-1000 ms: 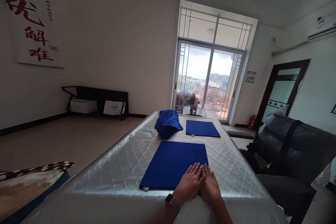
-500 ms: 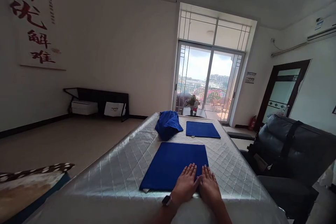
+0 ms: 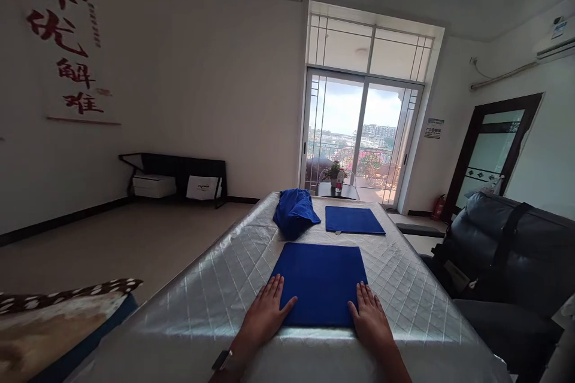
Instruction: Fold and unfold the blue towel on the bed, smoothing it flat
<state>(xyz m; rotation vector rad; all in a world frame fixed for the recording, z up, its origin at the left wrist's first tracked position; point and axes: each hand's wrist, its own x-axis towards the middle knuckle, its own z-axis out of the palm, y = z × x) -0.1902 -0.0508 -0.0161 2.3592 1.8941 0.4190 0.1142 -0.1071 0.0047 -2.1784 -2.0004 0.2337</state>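
A blue rectangle of cloth (image 3: pixel 321 278) lies flat on the silver quilted table cover (image 3: pixel 202 293). My left hand (image 3: pixel 267 308) rests palm down on its left edge, fingers stretched out and thumb spread onto the cloth. On the opposite edge lies my right hand (image 3: pixel 369 313), also flat with the fingers extended and the thumb on the fabric. Both hands are open and hold nothing. Beyond the cloth, a second flat blue cloth (image 3: pixel 354 220) sits at the far right of the table. To its left is a crumpled blue cloth heap (image 3: pixel 295 213).
A black armchair (image 3: pixel 498 251) stands along the table's right side. At lower left is a patterned blanket (image 3: pixel 67 326). A low black bench (image 3: pixel 179 176) is against the wall. Behind the table's far end, a small table (image 3: pixel 348 191) carries a bottle and plant, before glass sliding doors (image 3: pixel 336 125).
My left hand has slid left across the cloth, from beside my right hand to the left edge. The right hand has shifted slightly right. The view has moved a little.
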